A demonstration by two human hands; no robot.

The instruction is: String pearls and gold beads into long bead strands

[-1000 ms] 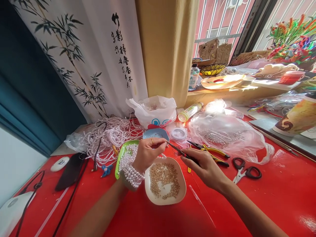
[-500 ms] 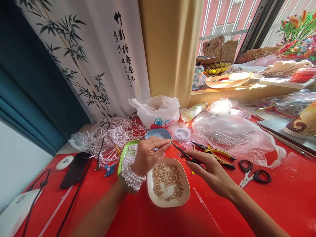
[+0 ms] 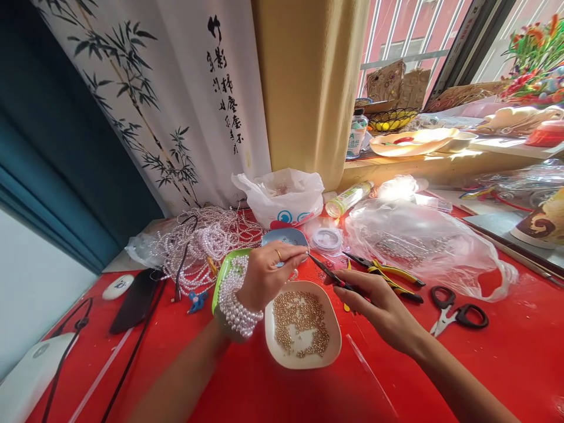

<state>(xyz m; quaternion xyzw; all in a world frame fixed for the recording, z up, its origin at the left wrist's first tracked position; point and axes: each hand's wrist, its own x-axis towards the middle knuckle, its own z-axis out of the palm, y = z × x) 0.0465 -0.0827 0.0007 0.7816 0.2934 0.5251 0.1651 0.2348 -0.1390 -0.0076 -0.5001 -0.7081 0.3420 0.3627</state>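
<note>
My left hand [image 3: 267, 276] is pinched shut just above a white dish [image 3: 303, 324] of small gold beads; what its fingertips hold is too small to name. Pearl bracelets [image 3: 235, 308] wrap that wrist. My right hand [image 3: 379, 305] grips slim red-and-black pliers [image 3: 330, 273], whose tip meets the left fingertips. A green tray [image 3: 220, 276] of pearls lies behind the left wrist, and a blue dish [image 3: 284, 237] sits beyond it.
Yellow-handled pliers [image 3: 388, 275] and black scissors [image 3: 458, 314] lie on the red table [image 3: 506, 352] to the right. Clear plastic bags [image 3: 423, 241], a white bag [image 3: 282, 197], pearl strands [image 3: 202, 241], a thread spool [image 3: 326, 239], a dark phone [image 3: 136, 299] and cables surround the work spot.
Both hands stay joined over the bead dish with almost no motion; the view has shifted slightly to the left.
</note>
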